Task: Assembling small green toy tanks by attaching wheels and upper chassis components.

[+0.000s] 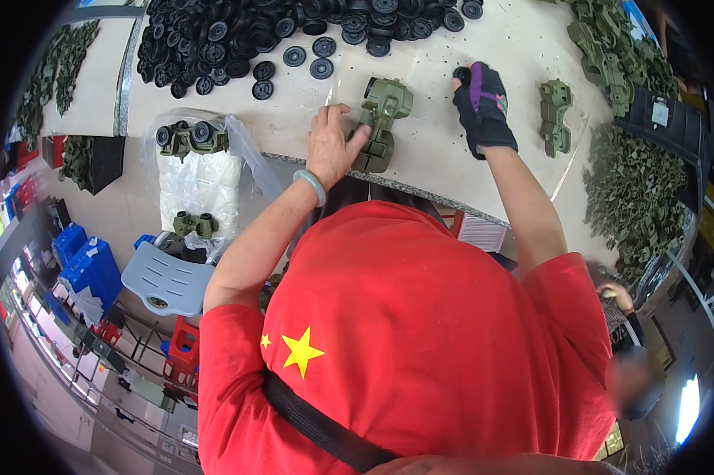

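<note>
A green toy vehicle body (388, 101) lies on the table in front of me, with a dark wheel showing on its left side. My left hand (333, 146) is bare, with a bracelet at the wrist. Its fingers are apart and its thumb reaches the vehicle's near left side. To the right, my right hand (483, 111) wears a dark fingerless glove with a purple stripe. Its thumb and fingers close on a black wheel (462, 75), partly hidden by the hand. Farther right lies another green vehicle body (556, 117), apart from both hands.
A heap of black wheels (214, 47) covers the table's far left, with several loose wheels (321, 69) nearer. Green parts pile up (638, 194) at the right. Left of the table, a vehicle with wheels (192, 138) sits on a plastic-wrapped stack beside a grey stool (167, 277). Another person is at lower right.
</note>
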Tool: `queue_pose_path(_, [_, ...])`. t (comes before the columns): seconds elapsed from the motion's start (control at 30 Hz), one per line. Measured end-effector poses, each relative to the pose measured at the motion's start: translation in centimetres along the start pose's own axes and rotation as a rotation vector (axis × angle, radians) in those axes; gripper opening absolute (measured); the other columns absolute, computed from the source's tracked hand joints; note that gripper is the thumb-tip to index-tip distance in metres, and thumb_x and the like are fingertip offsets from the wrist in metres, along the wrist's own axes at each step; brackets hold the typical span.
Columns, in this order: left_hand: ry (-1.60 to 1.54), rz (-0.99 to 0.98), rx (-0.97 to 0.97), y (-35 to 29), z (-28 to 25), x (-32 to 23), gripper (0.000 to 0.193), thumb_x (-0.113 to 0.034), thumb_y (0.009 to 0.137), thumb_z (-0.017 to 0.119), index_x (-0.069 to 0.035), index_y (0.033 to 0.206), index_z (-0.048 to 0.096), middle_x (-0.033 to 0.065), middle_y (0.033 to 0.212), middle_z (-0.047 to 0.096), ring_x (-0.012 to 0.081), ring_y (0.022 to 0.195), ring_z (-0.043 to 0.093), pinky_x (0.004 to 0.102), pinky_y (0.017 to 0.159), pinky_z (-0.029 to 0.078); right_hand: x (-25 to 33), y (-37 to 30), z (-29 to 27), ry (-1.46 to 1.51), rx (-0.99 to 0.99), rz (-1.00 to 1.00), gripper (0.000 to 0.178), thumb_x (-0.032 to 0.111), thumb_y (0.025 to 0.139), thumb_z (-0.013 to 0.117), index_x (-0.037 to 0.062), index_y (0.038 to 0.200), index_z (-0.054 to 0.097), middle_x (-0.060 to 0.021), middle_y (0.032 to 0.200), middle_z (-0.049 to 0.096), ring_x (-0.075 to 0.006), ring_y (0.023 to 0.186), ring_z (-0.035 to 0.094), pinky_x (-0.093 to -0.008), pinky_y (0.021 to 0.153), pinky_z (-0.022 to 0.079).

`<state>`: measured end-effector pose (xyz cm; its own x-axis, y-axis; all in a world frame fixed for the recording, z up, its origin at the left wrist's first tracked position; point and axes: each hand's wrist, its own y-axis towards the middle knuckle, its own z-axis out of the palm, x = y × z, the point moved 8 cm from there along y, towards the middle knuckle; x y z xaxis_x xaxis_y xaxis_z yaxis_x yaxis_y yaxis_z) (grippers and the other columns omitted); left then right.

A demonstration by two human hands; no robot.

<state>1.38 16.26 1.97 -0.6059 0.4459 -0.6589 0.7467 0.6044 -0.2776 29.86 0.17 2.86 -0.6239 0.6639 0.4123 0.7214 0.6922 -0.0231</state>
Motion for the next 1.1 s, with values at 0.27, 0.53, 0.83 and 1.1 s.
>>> queue_pose_path(0.27, [-0.13,-0.084,0.248,-3.7,3.7,-0.7,0.101,-0.024,0.07,0.096,-0.013,0.152,0.038,0.0195,0.146,0.043,0.0428,0.135,0.051,0.051,0.106,0.054,12.8,-8.3,-1.1,-0.085,0.14,-0.602,0.048,0.024,0.088,0.072,0.0142,0.135,0.063,-0.018,0.152,0.054,-0.0394,0.138,0.053,-0.0571,0.107,0.047])
queue_pose_path(0.53, [-0.257,0.011,0.322,-0.4,2.3,0.5,0.083,-0.019,0.073,0.097,-0.006,0.141,0.051,0.0196,0.137,0.055,0.0375,0.131,0.053,0.0445,0.112,0.049,16.8,-10.8,2.9,-0.257,0.312,-0.791,0.05,0.037,0.103,0.058,0.0249,0.151,0.056,-0.0107,0.16,0.052,-0.0366,0.152,0.044,-0.0664,0.12,0.034])
queue_pose_path(0.83, [-0.432,0.174,0.302,-1.8,-3.7,-4.5,0.096,-0.029,0.075,0.097,-0.005,0.152,0.044,0.0202,0.145,0.053,0.0364,0.132,0.053,0.049,0.113,0.047,16.7,-8.5,-1.2,0.037,0.229,-0.644,0.058,0.041,0.088,0.073,0.015,0.138,0.061,-0.0115,0.137,0.065,-0.0321,0.131,0.061,-0.0622,0.112,0.041])
queue_pose_path(1.1, [-0.169,0.388,-0.008,-4.7,-5.9,-7.1,0.089,-0.026,0.067,0.099,-0.002,0.14,0.053,0.0193,0.143,0.053,0.0409,0.131,0.055,0.0477,0.113,0.049,18.8,-9.1,-3.8,0.268,0.22,-0.612,0.072,0.038,0.078,0.083,0.0068,0.139,0.061,-0.0159,0.134,0.067,-0.0358,0.121,0.065,-0.0475,0.105,0.051])
